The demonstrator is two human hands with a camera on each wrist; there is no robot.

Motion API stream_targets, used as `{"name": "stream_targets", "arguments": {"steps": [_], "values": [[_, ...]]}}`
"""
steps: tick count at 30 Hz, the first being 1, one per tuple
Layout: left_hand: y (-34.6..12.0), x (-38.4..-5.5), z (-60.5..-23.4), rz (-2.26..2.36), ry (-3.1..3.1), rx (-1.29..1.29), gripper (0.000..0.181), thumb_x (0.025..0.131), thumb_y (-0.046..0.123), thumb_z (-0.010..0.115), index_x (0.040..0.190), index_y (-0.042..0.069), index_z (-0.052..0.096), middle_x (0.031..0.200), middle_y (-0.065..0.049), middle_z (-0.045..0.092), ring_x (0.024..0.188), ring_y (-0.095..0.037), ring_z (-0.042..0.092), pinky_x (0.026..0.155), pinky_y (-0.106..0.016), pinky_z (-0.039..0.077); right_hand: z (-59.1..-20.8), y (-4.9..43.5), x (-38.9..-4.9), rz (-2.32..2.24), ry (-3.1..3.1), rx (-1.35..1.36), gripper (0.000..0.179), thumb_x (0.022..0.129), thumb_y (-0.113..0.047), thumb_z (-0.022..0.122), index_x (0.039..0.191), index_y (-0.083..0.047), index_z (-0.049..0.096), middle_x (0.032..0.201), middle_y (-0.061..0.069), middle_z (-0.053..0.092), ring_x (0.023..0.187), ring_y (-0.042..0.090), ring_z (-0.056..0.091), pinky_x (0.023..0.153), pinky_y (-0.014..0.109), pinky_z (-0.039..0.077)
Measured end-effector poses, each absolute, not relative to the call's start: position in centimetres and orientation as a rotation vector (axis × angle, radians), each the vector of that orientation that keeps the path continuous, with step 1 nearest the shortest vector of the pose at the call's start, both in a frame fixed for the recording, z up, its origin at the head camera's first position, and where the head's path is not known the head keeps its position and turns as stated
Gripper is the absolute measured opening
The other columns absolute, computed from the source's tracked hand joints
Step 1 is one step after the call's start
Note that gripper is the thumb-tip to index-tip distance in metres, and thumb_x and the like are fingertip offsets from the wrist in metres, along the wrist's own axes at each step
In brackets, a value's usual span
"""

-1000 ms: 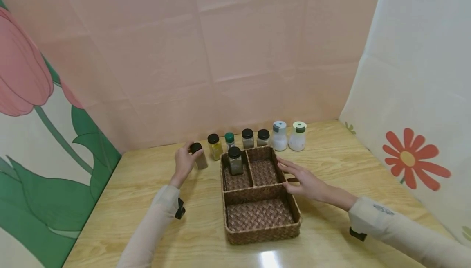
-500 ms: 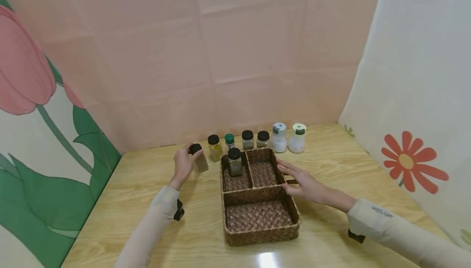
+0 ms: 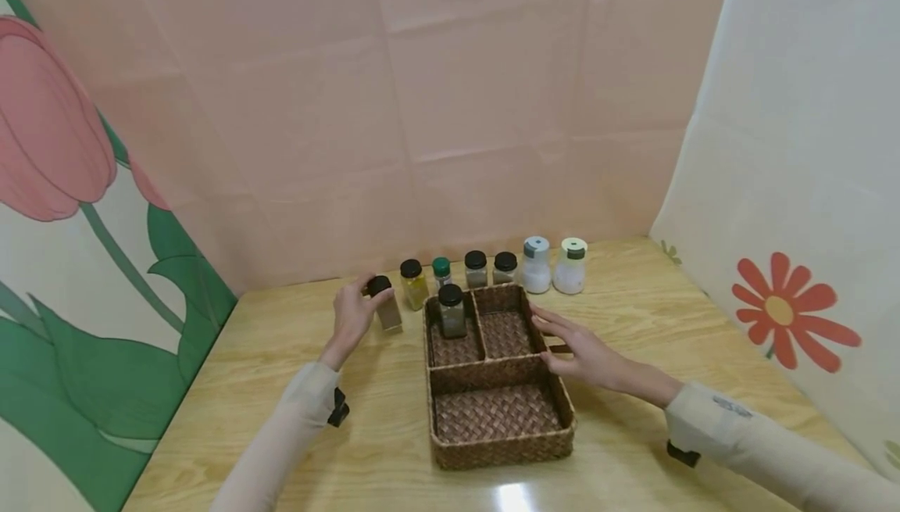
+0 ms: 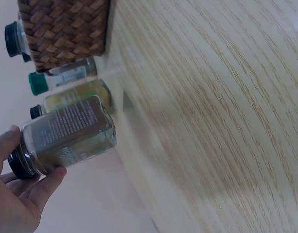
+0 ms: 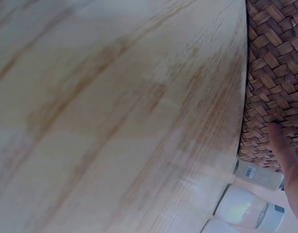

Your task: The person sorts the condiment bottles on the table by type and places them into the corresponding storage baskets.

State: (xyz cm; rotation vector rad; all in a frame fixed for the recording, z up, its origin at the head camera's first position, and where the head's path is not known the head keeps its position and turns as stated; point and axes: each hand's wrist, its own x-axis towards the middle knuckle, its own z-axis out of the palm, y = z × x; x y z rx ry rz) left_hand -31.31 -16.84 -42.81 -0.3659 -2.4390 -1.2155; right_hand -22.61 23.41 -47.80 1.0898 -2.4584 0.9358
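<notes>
My left hand (image 3: 353, 315) pinches a square glass spice jar (image 3: 389, 313) by its black lid, left of the basket. In the left wrist view the jar (image 4: 73, 133) has brownish contents and printed white text, and its base is tilted close over the table. A woven brown basket (image 3: 502, 449) with three compartments stands in the middle. Another black-lidded jar (image 3: 452, 316) stands in its back left compartment. My right hand (image 3: 583, 348) touches the basket's right side, fingers fairly straight; in the right wrist view one finger (image 5: 282, 148) presses the woven outer wall.
Behind the basket stand a yellow-filled jar (image 3: 415, 287), a green-capped bottle (image 3: 442, 271), two black-lidded jars (image 3: 476, 270) and two white shakers (image 3: 569, 271). A pink backdrop (image 3: 422, 105) hangs along the table's (image 3: 281, 387) back edge.
My left hand has brought the spice jar slightly toward me, and its base tilts out to the right. The right hand stays at the basket's side.
</notes>
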Motion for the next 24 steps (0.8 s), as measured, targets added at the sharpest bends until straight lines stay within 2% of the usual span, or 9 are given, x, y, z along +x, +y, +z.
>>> {"name": "stream_targets", "arguments": {"steps": [5, 10, 24], "values": [[-16.9, -31.2, -42.7, -1.26, -2.434, -0.366, 0.049, 0.088, 0.02, 0.077, 0.129, -0.003, 0.064, 0.112, -0.022, 0.069, 0.095, -0.035, 0.069, 0.075, -0.046, 0.056, -47.8, 23.5, -22.5, 0.946, -2.483, 1.081, 0.06, 0.087, -0.001, 0.067, 0.141, 0.012, 0.046, 0.149, 0.03, 0.038, 0.12, 0.041, 0.056, 0.09, 0.048, 0.051], [-17.0, -30.9, -42.3, -1.305, -2.421, -0.339, 0.051, 0.087, 0.018, 0.078, 0.131, -0.001, 0.063, 0.118, -0.023, 0.067, 0.103, -0.037, 0.067, 0.083, -0.048, 0.054, -47.9, 23.5, -22.5, 0.991, -2.495, 1.086, 0.061, 0.087, 0.0, 0.066, 0.142, 0.013, 0.043, 0.15, 0.03, 0.036, 0.12, 0.043, 0.055, 0.088, 0.048, 0.052], [-17.0, -30.2, -40.9, -1.315, -2.401, -0.379, 0.049, 0.087, 0.022, 0.078, 0.13, 0.004, 0.065, 0.119, -0.019, 0.068, 0.105, -0.036, 0.066, 0.088, -0.051, 0.052, -48.0, 23.5, -22.6, 1.019, -2.487, 1.084, 0.057, 0.086, 0.001, 0.066, 0.139, 0.014, 0.047, 0.15, 0.03, 0.036, 0.121, 0.046, 0.052, 0.084, 0.043, 0.054]]}}
